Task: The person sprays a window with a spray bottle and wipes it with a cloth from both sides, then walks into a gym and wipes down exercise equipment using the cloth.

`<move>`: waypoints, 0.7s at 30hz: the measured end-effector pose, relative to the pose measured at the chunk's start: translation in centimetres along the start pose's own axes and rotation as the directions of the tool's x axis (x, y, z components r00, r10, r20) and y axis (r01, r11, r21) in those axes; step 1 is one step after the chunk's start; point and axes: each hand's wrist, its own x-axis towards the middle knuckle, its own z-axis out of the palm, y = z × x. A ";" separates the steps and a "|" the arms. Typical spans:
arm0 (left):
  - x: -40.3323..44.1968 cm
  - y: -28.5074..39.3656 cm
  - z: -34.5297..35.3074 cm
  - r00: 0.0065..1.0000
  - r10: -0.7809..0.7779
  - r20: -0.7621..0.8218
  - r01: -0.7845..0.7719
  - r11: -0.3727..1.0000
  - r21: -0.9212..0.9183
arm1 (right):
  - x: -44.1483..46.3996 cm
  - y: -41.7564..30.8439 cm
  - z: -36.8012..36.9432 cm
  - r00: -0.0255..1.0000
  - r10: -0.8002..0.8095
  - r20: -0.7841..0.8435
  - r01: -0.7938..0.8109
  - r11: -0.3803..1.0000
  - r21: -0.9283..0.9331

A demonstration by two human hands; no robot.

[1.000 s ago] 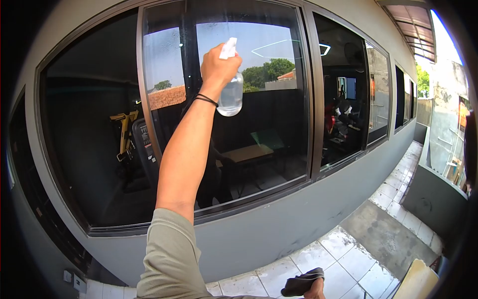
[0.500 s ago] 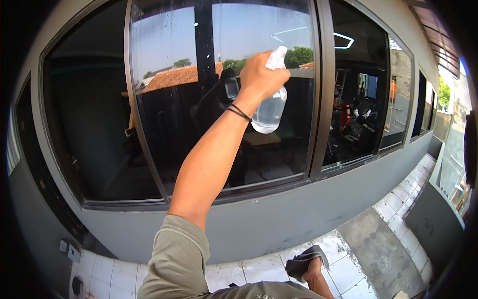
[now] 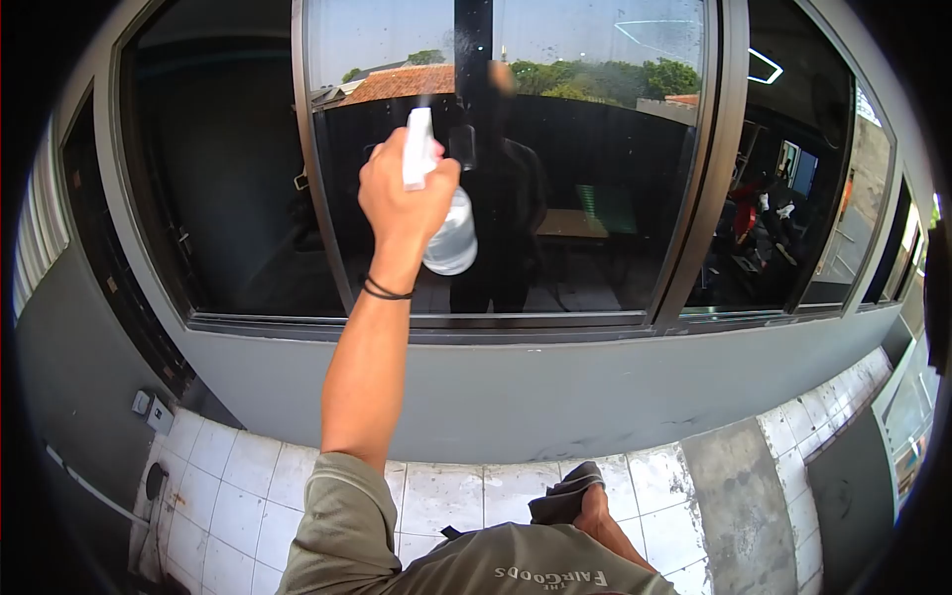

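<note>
My left hand (image 3: 405, 193) is raised in front of the large window pane (image 3: 605, 149), wrapped round a clear spray bottle (image 3: 453, 240) with a white nozzle. A faint mist shows near the nozzle tip, and drops dot the upper glass. A black band circles the left wrist. Low down, near my body, my right hand (image 3: 592, 508) grips a dark grey cloth (image 3: 565, 496), its fingers partly hidden by the fabric. The glass reflects a person's dark outline, trees and a tiled roof.
Brown metal frames (image 3: 699, 188) divide the window panes. Below them runs a grey wall (image 3: 476, 397), then a white tiled floor (image 3: 456, 496) with a bare concrete strip (image 3: 739, 506). A small box (image 3: 159, 415) and a pipe (image 3: 94, 486) are at the lower left.
My left hand has swung left across the pane with the spray bottle. My right hand, still holding the cloth, sits slightly further left. The view has turned and tilted down, showing more floor and shirt.
</note>
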 end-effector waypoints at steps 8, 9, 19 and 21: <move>-4.7 -7.0 -8.3 0.973 -0.203 0.112 0.166 0.946 0.278 | 1.8 4.7 3.4 0.991 -0.132 0.016 0.132 0.989 -0.066; -5.9 -7.8 -8.8 0.956 -0.253 0.148 0.199 0.931 0.307 | 1.5 5.5 4.1 0.995 -0.104 0.012 0.104 0.993 -0.055; -9.1 -6.2 -4.7 0.928 0.113 0.356 -0.069 0.989 -0.134 | -1.4 12.3 8.4 0.990 -0.140 -0.032 0.139 0.990 -0.033; -9.4 -4.8 -2.4 0.904 0.231 0.361 -0.155 0.961 -0.228 | -1.0 13.9 7.9 0.983 -0.171 -0.060 0.171 0.985 -0.003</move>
